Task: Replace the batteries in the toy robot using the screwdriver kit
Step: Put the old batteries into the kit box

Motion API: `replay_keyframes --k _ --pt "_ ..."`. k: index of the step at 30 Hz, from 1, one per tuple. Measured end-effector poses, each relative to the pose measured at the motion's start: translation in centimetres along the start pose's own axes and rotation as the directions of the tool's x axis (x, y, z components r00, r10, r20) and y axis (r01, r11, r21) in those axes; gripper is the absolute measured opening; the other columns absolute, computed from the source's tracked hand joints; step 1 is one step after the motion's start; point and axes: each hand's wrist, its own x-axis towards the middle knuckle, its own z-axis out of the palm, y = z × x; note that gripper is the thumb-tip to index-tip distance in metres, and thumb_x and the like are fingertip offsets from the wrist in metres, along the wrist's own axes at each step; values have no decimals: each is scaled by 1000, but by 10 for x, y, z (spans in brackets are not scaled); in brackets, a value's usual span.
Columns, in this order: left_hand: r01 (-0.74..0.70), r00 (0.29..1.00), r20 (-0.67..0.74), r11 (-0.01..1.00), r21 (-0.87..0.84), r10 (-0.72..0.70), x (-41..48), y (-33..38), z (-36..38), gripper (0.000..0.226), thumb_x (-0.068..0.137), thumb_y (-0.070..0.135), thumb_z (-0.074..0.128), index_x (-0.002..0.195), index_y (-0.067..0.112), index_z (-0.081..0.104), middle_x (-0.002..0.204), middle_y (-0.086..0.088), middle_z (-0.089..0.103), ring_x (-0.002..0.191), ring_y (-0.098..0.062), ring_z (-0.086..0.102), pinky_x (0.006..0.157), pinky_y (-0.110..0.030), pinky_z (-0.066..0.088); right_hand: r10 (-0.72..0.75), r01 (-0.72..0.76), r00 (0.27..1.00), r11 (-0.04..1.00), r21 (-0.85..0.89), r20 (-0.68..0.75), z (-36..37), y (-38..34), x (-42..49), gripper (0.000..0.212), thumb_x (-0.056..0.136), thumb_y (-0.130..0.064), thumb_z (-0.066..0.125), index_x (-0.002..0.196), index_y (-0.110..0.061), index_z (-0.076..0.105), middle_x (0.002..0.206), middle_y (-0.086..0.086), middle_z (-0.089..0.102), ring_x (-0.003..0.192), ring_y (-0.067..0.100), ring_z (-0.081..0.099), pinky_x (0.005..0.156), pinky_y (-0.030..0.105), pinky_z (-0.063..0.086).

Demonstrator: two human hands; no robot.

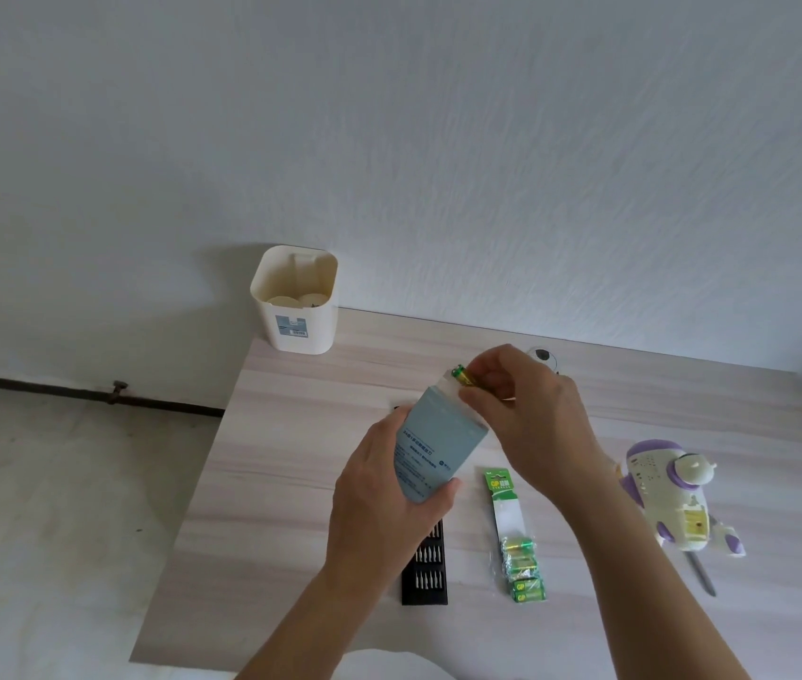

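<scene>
My left hand grips a pale blue-grey box sleeve and holds it tilted above the table. My right hand pinches a green and gold battery at the sleeve's open top end. Below my left hand lies the black tray of screwdriver bits. A green battery pack with several batteries lies to its right. The white and purple toy robot lies at the right, a yellow label showing on its body. A grey screwdriver lies just below the robot.
A cream plastic bin stands at the table's far left corner, against the white wall. A small round object sits near the far edge behind my right hand. The wooden table drops off to the floor on the left.
</scene>
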Motion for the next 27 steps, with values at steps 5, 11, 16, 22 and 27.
replay_keyframes --k 5,11,16,22,27 --pt "3 1000 -20 1000 19 -3 1 -2 -1 79 69 44 84 136 30 45 119 15 58 104 -2 52 84 -27 56 -18 18 999 1000 -19 29 7 3 2 10 89 -27 71 97 -22 74 89 -7 64 78 -2 60 69 7 43" --pt "15 999 -30 1000 -25 -16 2 -4 -5 78 68 43 84 136 29 47 118 18 58 105 -3 55 84 -31 57 -18 13 993 999 45 116 5 5 3 10 89 -35 67 88 -27 73 80 -15 69 82 -7 60 67 5 43" --pt "35 998 -46 999 -22 -36 3 -6 -4 80 68 44 85 136 31 45 118 22 54 106 3 50 85 -31 57 -60 54 992 997 54 109 12 9 4 18 94 -30 62 87 -22 76 85 -10 64 86 -6 57 66 4 40" --pt "84 995 -58 995 -46 -86 -2 -20 -4 76 68 42 86 133 32 47 114 22 53 105 7 49 82 -11 46 -101 91 991 990 105 85 22 14 3 14 93 -25 64 89 -22 77 87 -11 64 86 0 60 68 11 47" --pt "233 971 -61 972 37 -231 -13 -61 -4 75 69 39 85 135 27 52 113 11 39 105 -6 48 73 -2 40 -46 10 991 962 274 125 44 35 -3 11 87 -24 73 98 -27 74 95 -13 70 89 3 66 74 17 52"
